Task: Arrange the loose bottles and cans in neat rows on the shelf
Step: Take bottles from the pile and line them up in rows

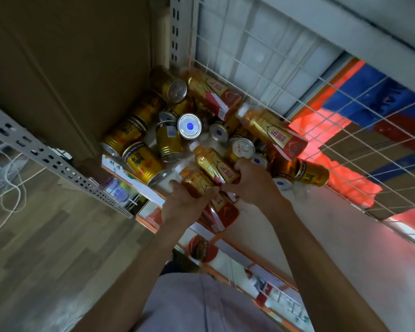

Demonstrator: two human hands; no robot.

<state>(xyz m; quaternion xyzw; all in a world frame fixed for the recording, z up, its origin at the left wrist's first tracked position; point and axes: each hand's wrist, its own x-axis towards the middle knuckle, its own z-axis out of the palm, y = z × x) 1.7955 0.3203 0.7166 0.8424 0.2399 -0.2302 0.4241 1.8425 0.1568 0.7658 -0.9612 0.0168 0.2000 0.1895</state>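
Bottles and cans (pixel 139 161) lie jumbled on the shelf (pixel 333 238). The left hand (pixel 185 204) grips one gold bottle (pixel 197 183), the right hand (pixel 252 180) another bottle (pixel 216 164), side by side.

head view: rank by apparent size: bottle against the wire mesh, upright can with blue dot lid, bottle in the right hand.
1. Bottle against the wire mesh, longest.
2. Bottle in the right hand, partly covered by fingers and nearer the camera, so its rank against the first is unsure.
3. Upright can, smallest; mostly its lid shows.
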